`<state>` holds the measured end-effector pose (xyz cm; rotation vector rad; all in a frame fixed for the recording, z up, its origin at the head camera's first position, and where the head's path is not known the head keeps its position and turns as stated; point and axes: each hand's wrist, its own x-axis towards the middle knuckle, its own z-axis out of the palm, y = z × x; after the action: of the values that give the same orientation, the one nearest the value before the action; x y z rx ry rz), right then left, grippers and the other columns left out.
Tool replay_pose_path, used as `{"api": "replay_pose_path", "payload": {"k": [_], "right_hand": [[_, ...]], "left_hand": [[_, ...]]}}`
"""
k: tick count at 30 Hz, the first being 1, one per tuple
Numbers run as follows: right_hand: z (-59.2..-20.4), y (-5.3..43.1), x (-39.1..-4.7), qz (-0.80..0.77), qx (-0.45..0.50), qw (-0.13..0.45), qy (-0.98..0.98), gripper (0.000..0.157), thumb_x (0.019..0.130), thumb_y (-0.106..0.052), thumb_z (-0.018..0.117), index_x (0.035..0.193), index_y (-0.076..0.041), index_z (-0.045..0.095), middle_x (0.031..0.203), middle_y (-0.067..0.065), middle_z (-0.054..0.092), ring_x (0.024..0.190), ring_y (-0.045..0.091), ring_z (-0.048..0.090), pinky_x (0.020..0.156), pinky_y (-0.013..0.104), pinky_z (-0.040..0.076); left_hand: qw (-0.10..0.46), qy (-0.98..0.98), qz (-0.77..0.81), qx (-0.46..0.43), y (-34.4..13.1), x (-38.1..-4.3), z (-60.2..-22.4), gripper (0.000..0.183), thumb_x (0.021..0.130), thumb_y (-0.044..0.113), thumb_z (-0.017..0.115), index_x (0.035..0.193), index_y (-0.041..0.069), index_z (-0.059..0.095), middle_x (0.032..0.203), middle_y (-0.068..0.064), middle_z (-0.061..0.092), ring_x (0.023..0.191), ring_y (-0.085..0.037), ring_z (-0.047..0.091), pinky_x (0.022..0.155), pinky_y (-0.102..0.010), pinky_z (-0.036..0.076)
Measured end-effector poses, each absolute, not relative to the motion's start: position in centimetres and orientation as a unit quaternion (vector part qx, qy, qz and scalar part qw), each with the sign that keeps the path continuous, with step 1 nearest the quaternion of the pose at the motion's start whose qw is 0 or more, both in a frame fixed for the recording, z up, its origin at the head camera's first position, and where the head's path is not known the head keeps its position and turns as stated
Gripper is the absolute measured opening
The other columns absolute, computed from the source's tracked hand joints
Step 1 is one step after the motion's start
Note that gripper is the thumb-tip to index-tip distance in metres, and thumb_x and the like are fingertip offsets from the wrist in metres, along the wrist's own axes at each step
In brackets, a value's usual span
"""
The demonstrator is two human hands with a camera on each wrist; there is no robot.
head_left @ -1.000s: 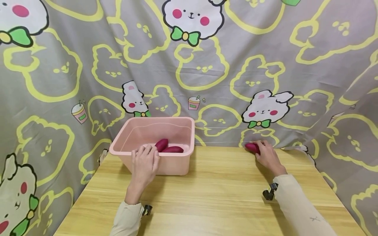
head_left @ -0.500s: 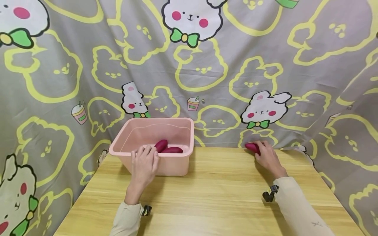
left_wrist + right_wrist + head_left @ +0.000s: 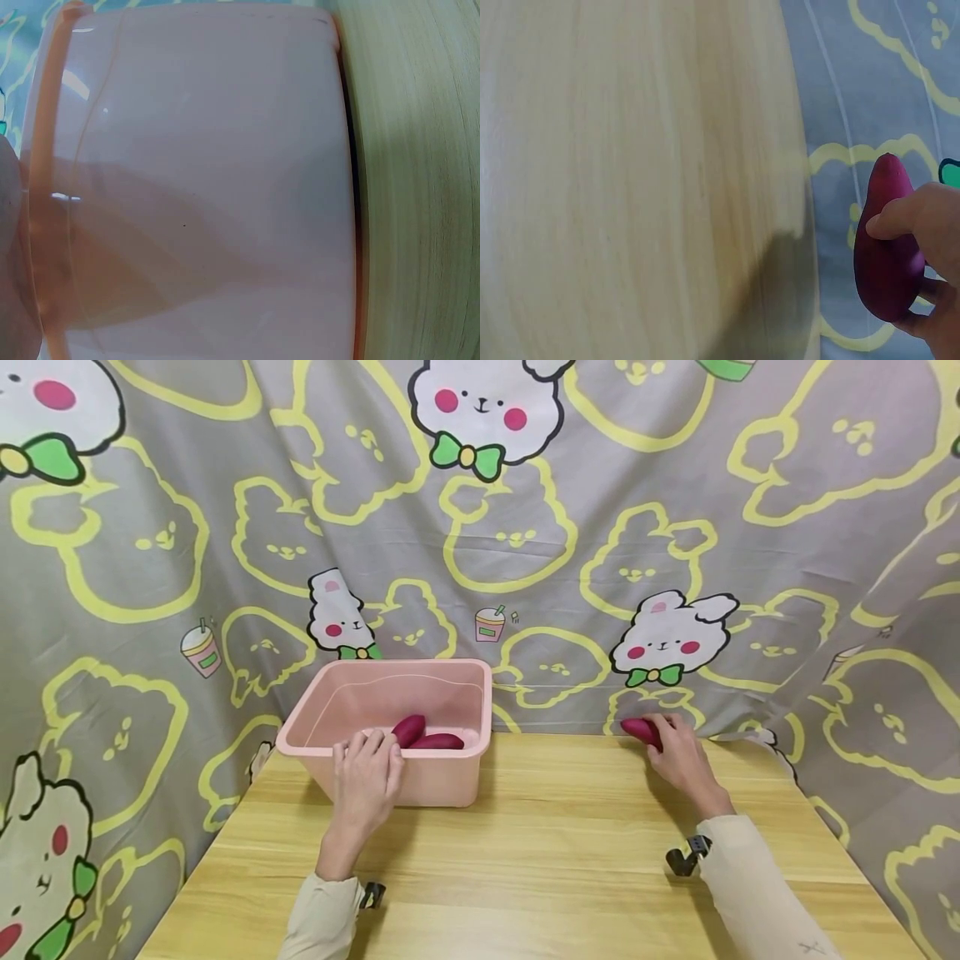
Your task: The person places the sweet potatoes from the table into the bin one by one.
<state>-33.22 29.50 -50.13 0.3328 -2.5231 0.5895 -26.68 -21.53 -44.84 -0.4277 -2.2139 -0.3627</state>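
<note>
In the head view my left hand [image 3: 367, 772] grips the near rim of a pink plastic bin [image 3: 442, 781], with its fingers hooked over the edge. Two purple sweet potatoes lie inside, one a tilted sweet potato [image 3: 409, 729], the other a flatter sweet potato [image 3: 441, 742]. At the back right, my right hand [image 3: 681, 760] holds another sweet potato [image 3: 639, 729] close to the table's far edge. The right wrist view shows the thumb across that sweet potato [image 3: 889, 262] and fingers behind it. Seen from the left wrist, the bin's wall [image 3: 202, 172] fills most of the picture.
A wooden table [image 3: 555, 852] carries the bin at its back left. Grey cloth [image 3: 525, 560] printed with cartoon rabbits hangs right behind the table and along both sides. A small black device [image 3: 686, 857] is fixed at the right wrist.
The right hand and its sweet potato have shifted very slightly, the sweet potato's tip rising a little. The left hand stays on the bin's rim.
</note>
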Motion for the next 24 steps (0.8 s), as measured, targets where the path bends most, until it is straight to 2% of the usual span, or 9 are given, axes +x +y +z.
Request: {"api": "replay_pose_path", "payload": {"k": [10,24], "right_hand": [[-49.0,28.9,-32.7,0.232,0.118,0.281,-0.924,0.054,0.081,0.005,0.073,0.133,-0.004,0.059,0.125,0.031,0.052,0.107,0.052,0.053,0.082,0.067,0.047],[-47.5,27.8,-31.6,0.253,0.111,0.297,-0.914,0.054,0.082,0.007,0.074,0.133,-0.004,0.060,0.129,0.030,0.052,0.115,0.051,0.050,0.087,0.069,0.045]], "left_hand": [[0.412,-0.884,-0.142,-0.169,-21.6,-26.8,-44.9,0.036,0.103,0.027,0.035,0.095,0.007,0.063,0.099,-0.014,0.066,0.096,-0.038,0.055,0.085,-0.056,0.036],[0.414,-0.883,-0.142,-0.169,-21.6,-26.8,-45.0,0.037,0.104,0.028,0.034,0.095,0.007,0.063,0.099,-0.014,0.066,0.095,-0.037,0.055,0.084,-0.055,0.035]]}}
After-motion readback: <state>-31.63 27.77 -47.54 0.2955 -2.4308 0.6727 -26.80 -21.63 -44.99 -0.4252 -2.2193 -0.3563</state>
